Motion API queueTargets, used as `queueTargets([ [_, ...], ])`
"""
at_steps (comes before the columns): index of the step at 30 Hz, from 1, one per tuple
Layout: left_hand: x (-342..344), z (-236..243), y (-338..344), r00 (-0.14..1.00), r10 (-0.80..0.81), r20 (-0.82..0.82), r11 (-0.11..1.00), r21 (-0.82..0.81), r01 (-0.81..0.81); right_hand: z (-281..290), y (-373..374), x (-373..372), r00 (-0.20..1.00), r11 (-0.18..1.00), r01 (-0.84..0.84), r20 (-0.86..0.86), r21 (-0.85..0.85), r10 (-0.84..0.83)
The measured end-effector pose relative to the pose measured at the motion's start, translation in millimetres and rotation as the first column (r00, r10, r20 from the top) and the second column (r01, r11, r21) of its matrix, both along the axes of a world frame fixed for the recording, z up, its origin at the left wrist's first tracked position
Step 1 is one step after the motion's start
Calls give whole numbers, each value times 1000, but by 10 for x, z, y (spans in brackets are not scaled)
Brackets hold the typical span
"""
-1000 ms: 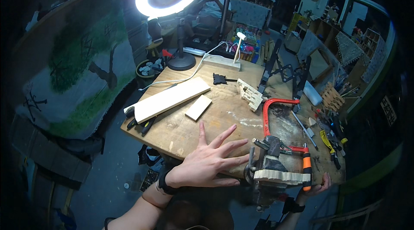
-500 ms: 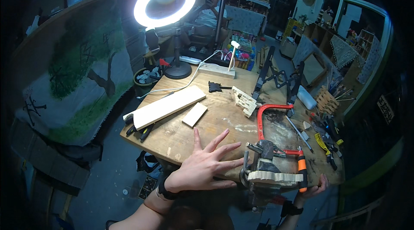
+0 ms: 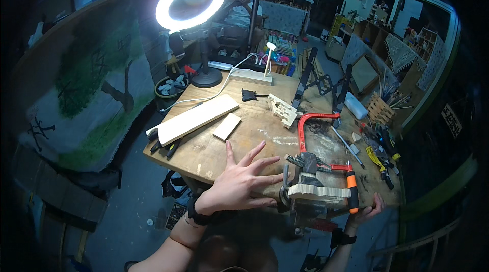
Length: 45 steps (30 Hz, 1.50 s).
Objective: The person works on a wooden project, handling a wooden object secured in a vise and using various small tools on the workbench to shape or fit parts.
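Note:
My left hand [image 3: 247,183] lies on the front edge of the workbench [image 3: 204,167], palm down with its fingers spread, and holds nothing. Its fingertips point toward a small wood board [image 3: 227,126], and the hand is beside a dark metal vise [image 3: 308,162]. A pale wood piece with a wavy edge [image 3: 318,192] sits at the vise's front. Across the vise lies a red-framed saw [image 3: 301,132] with an orange and black handle [image 3: 352,190], which neither hand grips. My right hand [image 3: 368,212] is at the bench edge just right of that handle, fingers extended and partly hidden.
A long board [image 3: 196,120] lies over black-and-yellow tools [image 3: 173,148] at the left. Farther back are a cut-out wood piece [image 3: 282,111], a ring lamp [image 3: 206,77], a white-headed mallet [image 3: 270,55] and a black folding stand [image 3: 321,83]. Several hand tools [image 3: 379,160] crowd the right edge.
The view has shifted slightly, so the bench and everything on it appear a little higher and farther left. Both hands keep their places at the bench edge.

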<state>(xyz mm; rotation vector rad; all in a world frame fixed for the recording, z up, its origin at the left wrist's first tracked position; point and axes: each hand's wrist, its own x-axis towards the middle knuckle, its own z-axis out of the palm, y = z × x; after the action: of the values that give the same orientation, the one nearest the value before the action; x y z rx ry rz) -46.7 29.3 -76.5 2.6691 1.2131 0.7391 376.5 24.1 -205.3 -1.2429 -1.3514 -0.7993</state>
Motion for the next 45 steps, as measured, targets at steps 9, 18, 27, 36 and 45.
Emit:
queueTargets([
  [9,-10,-31,20,999,-30,-10,999,-20,30,-37,-9,51,998,1000,-17,-61,-5,17],
  [18,-31,-21,17,999,-34,24,998,-58,35,17,-35,-27,997,999,-4,-82,-47,0],
  [27,-84,-47,9,992,-14,129,999,-29,18,510,-429,-28,944,894,-269,-281,-360,171],
  [36,-311,481,-330,437,62,897,947,85,-310,1845,-1365,-1109,877,910,-404,-326,-99,353],
  [45,-224,1075,-702,500,-304,811,744,530,-406,2443,-1045,-2386,567,612,-788,-306,70,765],
])
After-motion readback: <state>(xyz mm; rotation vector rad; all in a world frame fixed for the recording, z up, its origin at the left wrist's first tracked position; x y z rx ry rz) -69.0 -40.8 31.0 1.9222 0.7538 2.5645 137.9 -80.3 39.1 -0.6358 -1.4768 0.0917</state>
